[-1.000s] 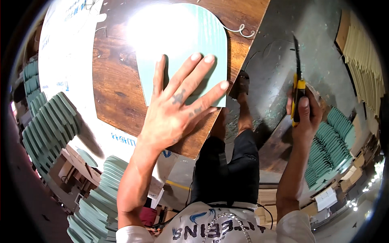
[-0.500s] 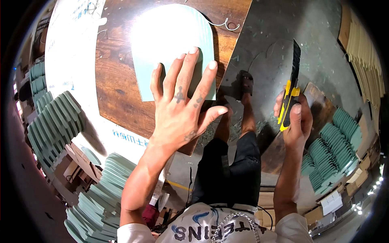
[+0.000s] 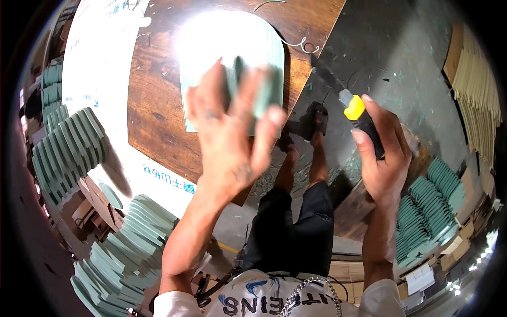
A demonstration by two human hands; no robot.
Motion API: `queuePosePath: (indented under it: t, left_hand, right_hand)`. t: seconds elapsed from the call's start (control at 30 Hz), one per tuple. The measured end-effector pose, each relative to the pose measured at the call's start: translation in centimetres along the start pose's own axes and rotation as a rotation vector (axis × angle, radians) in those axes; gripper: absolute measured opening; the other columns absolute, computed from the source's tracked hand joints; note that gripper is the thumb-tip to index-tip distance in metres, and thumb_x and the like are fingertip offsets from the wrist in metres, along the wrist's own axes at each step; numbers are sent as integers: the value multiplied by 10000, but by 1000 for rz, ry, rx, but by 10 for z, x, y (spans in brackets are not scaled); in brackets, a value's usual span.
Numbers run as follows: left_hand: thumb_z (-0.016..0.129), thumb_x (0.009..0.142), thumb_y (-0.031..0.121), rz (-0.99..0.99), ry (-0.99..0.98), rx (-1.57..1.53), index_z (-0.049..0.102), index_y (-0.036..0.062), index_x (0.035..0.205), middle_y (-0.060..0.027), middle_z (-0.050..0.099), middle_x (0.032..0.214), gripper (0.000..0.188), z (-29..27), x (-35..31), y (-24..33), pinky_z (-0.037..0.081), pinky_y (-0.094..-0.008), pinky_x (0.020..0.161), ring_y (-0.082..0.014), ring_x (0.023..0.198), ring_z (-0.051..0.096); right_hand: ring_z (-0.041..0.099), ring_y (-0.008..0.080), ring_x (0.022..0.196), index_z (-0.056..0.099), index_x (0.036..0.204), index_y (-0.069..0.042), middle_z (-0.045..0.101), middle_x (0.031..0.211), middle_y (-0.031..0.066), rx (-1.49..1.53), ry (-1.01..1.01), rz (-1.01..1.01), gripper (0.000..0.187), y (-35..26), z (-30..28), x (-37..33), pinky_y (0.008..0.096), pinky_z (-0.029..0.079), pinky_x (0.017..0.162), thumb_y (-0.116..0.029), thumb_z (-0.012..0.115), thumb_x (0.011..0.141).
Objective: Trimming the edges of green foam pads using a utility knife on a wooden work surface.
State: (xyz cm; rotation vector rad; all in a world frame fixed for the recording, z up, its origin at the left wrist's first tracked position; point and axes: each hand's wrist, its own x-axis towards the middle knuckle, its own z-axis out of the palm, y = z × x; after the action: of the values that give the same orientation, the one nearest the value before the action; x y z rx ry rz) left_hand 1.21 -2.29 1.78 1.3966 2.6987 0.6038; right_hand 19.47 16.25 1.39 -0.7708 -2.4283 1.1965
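Note:
A pale green rounded-top panel (image 3: 266,45) lies on a brown wood-grain board (image 3: 153,100), with bright glare over its upper left. Over its lower half is my left hand (image 3: 224,142), fingers spread and smeared by motion; whether they touch the panel I cannot tell. My right hand (image 3: 390,164) grips a yellow and black utility knife (image 3: 356,108), its long dark blade extended and pointing up and left toward the board's right edge. A thin curled offcut strip (image 3: 302,46) sits at the panel's upper right.
A white surface (image 3: 90,74) extends left of the board. Stacked green panels (image 3: 68,148) stand at the left, with more green stacks (image 3: 132,240) at lower left and green stacks (image 3: 430,206) at lower right. Beige stacks (image 3: 478,90) stand far right. Scraps litter the grey floor (image 3: 401,63).
My right hand has turned the knife from upright to leaning left, bringing its blade near the board's edge. My left hand, earlier spread flat on the panel, is now blurred in motion.

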Motion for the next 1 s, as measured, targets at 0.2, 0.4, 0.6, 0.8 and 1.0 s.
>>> queuePosePath:
  t: [0.2,0.4,0.6,0.8,1.0]
  left_hand:
    - [459,1050,532,-456,174,185,407,-59,1505,-418,324,1519,748,25,28,-6,239,-706,1162,-578,1426,314]
    - [488,1062,426,-356,230,234,432,-61,1478,-410,363,1484,644,31,24,-8,271,-671,1130,-554,1393,355]
    - [536,1038,392,-368,272,222,449,-50,1472,-359,398,1466,626,32,25,-6,307,-640,1110,-509,1365,399]
    - [586,1015,352,-390,268,191,451,-31,1484,-344,396,1480,620,29,28,-3,313,-631,1106,-483,1367,406]
    - [622,994,327,-376,239,177,424,-14,1517,-341,375,1497,655,26,24,-5,312,-621,1106,-475,1383,387]
  right_hand:
    - [641,249,854,702,1282,-111,646,1032,61,-363,-63,-382,447,-6,0,39,373,538,737,-159,802,849]
    - [666,254,833,703,1282,-205,651,1044,72,-563,-88,-409,422,-10,-10,73,384,545,695,-232,796,871]
    - [652,263,814,723,1260,-147,644,1041,77,-451,-184,-542,492,-2,-20,86,370,536,701,-137,850,784]
    - [660,269,829,726,1262,-136,659,1013,81,-482,-164,-517,491,-6,-16,97,368,541,713,-98,849,789]
    - [662,254,845,724,1279,-175,670,1041,70,-544,-213,-482,511,-6,-15,104,360,540,735,-119,849,786]
